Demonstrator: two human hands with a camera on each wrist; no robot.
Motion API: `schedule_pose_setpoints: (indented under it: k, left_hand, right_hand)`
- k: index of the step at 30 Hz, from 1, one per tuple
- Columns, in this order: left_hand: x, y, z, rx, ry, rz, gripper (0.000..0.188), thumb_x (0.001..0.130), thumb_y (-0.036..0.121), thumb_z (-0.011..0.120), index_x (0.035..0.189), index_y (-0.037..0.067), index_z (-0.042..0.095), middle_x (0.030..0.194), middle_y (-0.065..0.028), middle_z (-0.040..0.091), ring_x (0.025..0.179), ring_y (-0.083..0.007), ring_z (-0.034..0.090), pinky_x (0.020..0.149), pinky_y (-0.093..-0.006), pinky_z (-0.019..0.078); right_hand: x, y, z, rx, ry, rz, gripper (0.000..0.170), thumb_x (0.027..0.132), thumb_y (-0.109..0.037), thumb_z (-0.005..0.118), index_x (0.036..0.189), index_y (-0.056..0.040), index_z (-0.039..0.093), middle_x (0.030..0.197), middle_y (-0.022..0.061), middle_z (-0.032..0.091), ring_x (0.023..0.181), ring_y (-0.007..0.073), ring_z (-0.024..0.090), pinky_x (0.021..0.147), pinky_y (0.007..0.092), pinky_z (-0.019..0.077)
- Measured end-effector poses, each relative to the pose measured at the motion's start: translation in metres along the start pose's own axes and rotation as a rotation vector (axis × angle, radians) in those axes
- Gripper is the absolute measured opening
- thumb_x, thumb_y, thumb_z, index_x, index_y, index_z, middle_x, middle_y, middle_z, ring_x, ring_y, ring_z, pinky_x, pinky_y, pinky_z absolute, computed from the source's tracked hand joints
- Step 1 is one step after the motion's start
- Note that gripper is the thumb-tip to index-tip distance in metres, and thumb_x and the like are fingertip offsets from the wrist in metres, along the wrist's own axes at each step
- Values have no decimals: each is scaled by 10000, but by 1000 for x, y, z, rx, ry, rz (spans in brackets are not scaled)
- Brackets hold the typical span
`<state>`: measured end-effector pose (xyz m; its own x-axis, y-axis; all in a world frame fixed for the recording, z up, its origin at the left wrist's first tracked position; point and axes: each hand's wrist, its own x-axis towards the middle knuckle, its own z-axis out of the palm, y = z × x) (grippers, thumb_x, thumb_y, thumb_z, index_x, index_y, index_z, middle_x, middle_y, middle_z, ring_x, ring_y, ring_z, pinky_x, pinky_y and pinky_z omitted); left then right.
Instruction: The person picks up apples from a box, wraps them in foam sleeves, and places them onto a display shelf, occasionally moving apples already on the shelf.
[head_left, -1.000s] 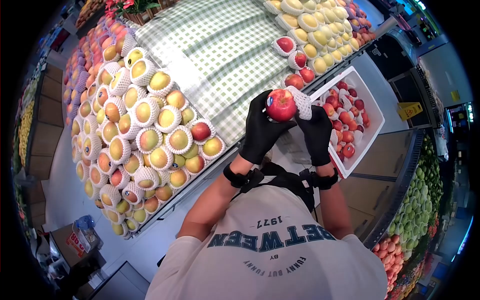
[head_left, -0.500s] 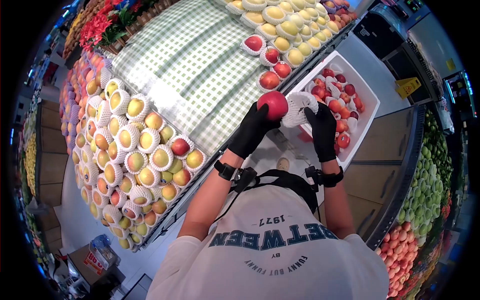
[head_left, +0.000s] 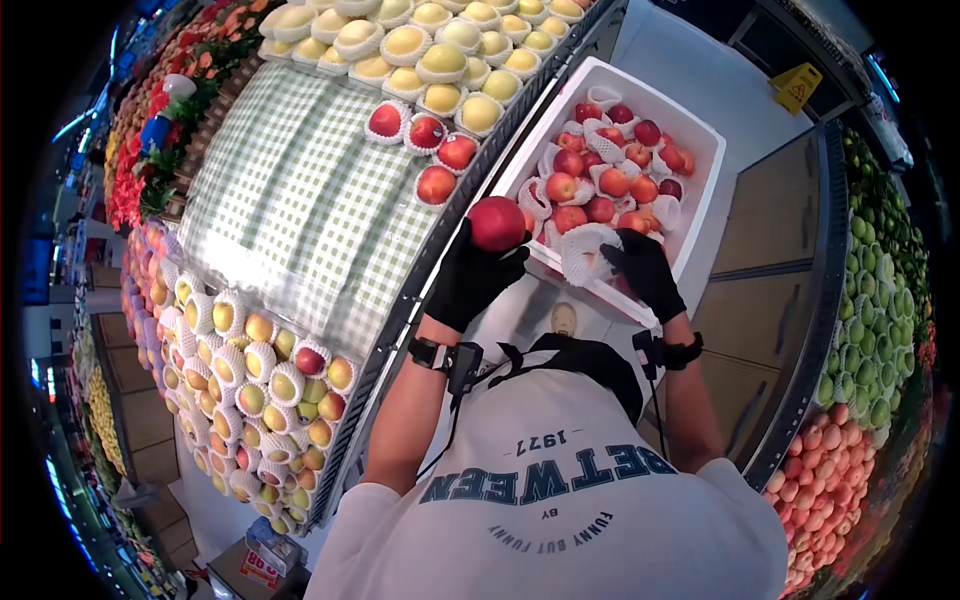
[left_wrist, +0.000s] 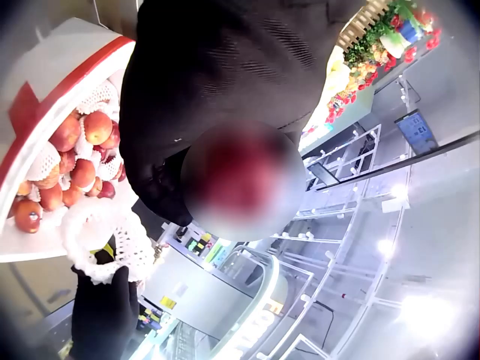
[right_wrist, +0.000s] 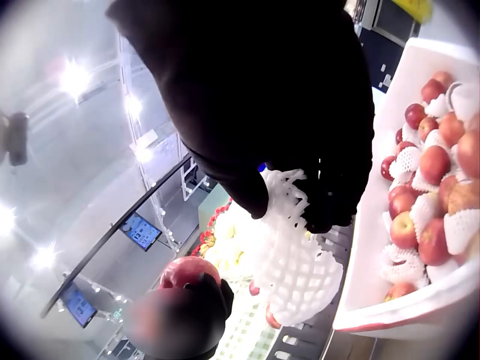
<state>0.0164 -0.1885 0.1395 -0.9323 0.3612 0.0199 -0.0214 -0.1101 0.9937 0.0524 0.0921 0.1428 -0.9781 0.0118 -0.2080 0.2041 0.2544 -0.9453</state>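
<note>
My left hand (head_left: 472, 277), in a black glove, grips a red apple (head_left: 496, 222) beside the near edge of the display stand. In the left wrist view the apple is mostly blurred. Also black-gloved, my right hand (head_left: 648, 275) pinches an empty white foam net sleeve (right_wrist: 296, 259) between thumb and fingers. The sleeve hangs apart from the apple, over the near wall of a white foam box (head_left: 703, 205). Inside that box lie many red apples (head_left: 613, 182), several in foam nets.
Green checked cloth (head_left: 290, 190) covers the stand's middle, with several red apples (head_left: 436, 184) at its far corner. Netted yellow fruit (head_left: 442, 60) is piled beyond, more netted fruit (head_left: 258, 360) on the left. Cabinets (head_left: 765, 210) stand to the right; a yellow floor sign (head_left: 796, 88) lies behind.
The foam net has come away from the apple, and my hands have moved apart. My view has turned toward the box; the left hand and apple are now nearer to it.
</note>
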Motion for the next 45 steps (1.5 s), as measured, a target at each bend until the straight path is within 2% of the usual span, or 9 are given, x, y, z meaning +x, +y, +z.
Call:
schedule_pose_setpoints:
  k: [7,11,12,19,23,25,31,39,45]
  left_hand:
    - [41,-37,33,-906,63,-575,571,844,282,676,1307,42,443,1237,-136,554,1111,-285,553,953,-405,440]
    - [59,-49,44,-659,167,-476,555,876,239,641,1326,25,397,1281,-195,501,1191,-330,509,1008,-453,417]
    - [64,-50,46,-676,214,-452,411,878,133,611,1215,-49,460,1158,-172,558,1094,-318,573,957,-444,497]
    - [89,-67,46,-157,284,-386,449,849,174,671,1200,-44,496,1156,-156,573,1026,-264,608,884,-368,541]
    - [110,-85,48,621,112,-296,637,716,279,798,1207,-21,524,1084,-128,631,981,-233,627,840,-329,518]
    - [111,-102,57,778,97,-325,693,607,352,848,1152,27,570,1064,-151,651,977,-257,638,846,-365,512]
    - [117,-140,63,1326,-155,-312,635,558,422,813,1033,60,598,994,-171,661,943,-330,639,805,-426,520]
    - [128,-169,65,1485,-302,-436,646,585,509,781,1029,74,606,987,-138,667,925,-294,653,804,-418,520]
    - [121,-179,61,1396,-263,-324,501,697,418,726,1034,71,599,970,-150,669,896,-320,655,796,-438,518]
  right_hand:
    - [-2,70,-91,74,177,136,315,870,-210,658,1090,12,626,889,65,674,715,121,625,600,258,509]
    - [-5,114,-132,128,262,151,330,869,-243,663,1090,0,631,856,59,668,685,116,611,580,262,503]
    - [-6,121,-139,118,270,164,329,868,-243,663,1090,-1,632,859,59,668,689,117,613,582,262,503]
    - [-2,144,-166,158,270,206,328,868,-241,659,1093,-4,632,880,57,669,719,120,619,588,259,505]
    - [7,146,-165,174,303,193,333,866,-237,662,1095,1,628,891,60,668,722,117,617,582,256,501]
    - [10,145,-160,213,285,189,336,865,-236,664,1097,4,624,895,61,669,715,118,614,576,261,499]
    - [19,128,-142,207,247,159,331,882,-243,648,1109,-4,621,891,54,670,735,119,633,592,253,518]
    - [21,122,-116,187,226,219,374,867,-252,656,1122,18,612,898,74,669,739,136,636,591,262,526]
    - [25,124,-97,186,253,237,373,866,-250,659,1121,17,607,910,80,668,746,144,637,582,273,530]
